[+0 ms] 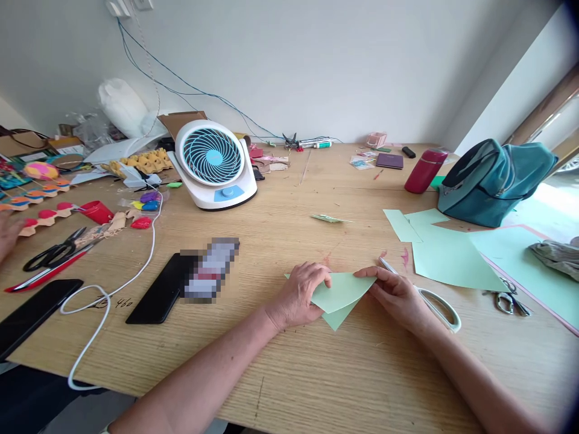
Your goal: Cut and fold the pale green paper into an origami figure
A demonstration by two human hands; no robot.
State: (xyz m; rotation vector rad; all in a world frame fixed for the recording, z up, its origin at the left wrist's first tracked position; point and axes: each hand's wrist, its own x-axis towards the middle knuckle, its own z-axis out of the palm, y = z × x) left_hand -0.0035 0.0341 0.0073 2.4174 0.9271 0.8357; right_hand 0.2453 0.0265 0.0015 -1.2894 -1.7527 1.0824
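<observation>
Both hands [348,295] – pinching folded paper [340,293].

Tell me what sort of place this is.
Likely a home craft table: both hands, left hand and right hand, press a folded green paper, with scissors, painted egg-carton pieces and a desk fan around.

Pale green folded paper [340,293] lies on the light wood-grain table [316,374]. Far left, a white fan [214,164] shows a blue spiral grille. Right, a teal backpack [493,181]; beside it, a crimson flask [425,170]. Near left, black-handled scissors [54,253].
</observation>
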